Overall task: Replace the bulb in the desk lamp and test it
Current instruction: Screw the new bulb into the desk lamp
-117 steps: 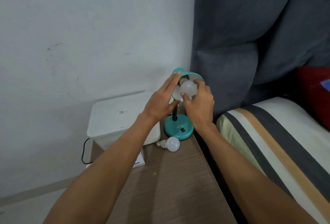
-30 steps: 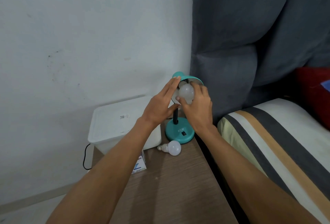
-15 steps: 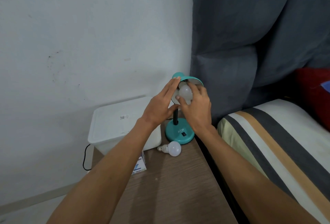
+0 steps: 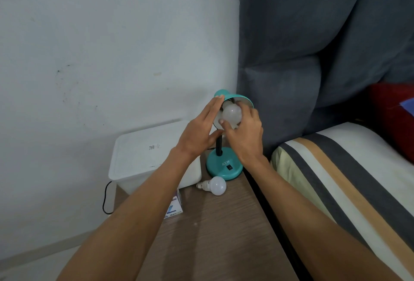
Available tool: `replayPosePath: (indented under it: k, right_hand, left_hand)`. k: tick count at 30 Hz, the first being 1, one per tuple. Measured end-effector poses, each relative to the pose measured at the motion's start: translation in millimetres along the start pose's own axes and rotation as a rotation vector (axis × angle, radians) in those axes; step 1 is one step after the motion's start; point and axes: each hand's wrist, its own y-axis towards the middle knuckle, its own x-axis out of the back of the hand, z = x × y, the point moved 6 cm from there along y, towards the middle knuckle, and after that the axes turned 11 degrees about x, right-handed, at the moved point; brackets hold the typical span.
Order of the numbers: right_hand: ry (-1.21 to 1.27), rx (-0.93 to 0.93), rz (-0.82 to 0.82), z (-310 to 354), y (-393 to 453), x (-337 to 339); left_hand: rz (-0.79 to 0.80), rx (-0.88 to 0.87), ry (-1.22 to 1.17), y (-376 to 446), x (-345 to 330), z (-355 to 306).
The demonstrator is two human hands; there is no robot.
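My right hand point(image 4: 245, 137) is curled around the frosted white round bulb point(image 4: 231, 113), thumb under it and fingers over its far side, while my left hand point(image 4: 200, 130) lies flat and open along the left edge of the teal metal lamp shade point(image 4: 237, 97), fingertips at the rim, bracing it without gripping anything. Compared with a few seconds ago the bulb sits deeper in the shade, and in the last second my right fingers have shifted their hold around it, which I read as the bulb being twisted into the socket; whether the thread has seated fully I cannot tell, since the socket is hidden. The lamp's round teal base point(image 4: 224, 167), with its small black switch point(image 4: 229, 167), stands at the back of the brown wood-grain bedside table point(image 4: 219, 236). A second white bulb with a metal screw cap point(image 4: 212, 185) lies on its side just in front of the base, probably the old one. Beside it are a white plastic lidded box point(image 4: 143, 155) and a small printed carton point(image 4: 174, 207). Testing at the switch is left to do.
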Motion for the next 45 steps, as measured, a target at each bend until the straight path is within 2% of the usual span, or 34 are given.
replayPosePath:
  k: [5,9,13,15,18,19,25,33,40,45]
  right_hand:
    - [0.01,-0.162,-0.01,-12,2,2]
    - [-0.056,0.004,-0.049,1,2,7]
    - [-0.081,0.112,0.039,4,3,-1]
    - [-0.052,0.053,0.027,-1,4,-1]
    - [0.007,-0.132,0.003,-10,7,1]
    - [0.001,-0.136,0.005,-9,7,2]
    - [-0.103,0.115,0.093,3,5,0]
    - [-0.004,-0.012,0.04,-2,9,2]
    - [-0.074,0.105,0.103,2,3,0]
    - [-0.047,0.093,0.102,3,6,-1]
  left_hand:
    - [0.01,-0.008,0.02,0,0,-1]
    - [0.013,-0.014,0.014,0,-1,-2]
    - [0.004,-0.002,0.006,-1,-1,-1]
    - [0.005,-0.005,0.006,0,-1,-1]
    - [0.005,-0.005,0.012,0,0,-1]
    - [0.005,-0.009,0.013,0,0,-2]
    - [0.005,-0.011,0.016,-1,1,-1]
    - [0.012,-0.01,0.018,-1,-1,-2]
    - [0.016,-0.004,0.006,-1,-1,-3]
    - [0.028,0.003,0.01,-1,-1,-3]
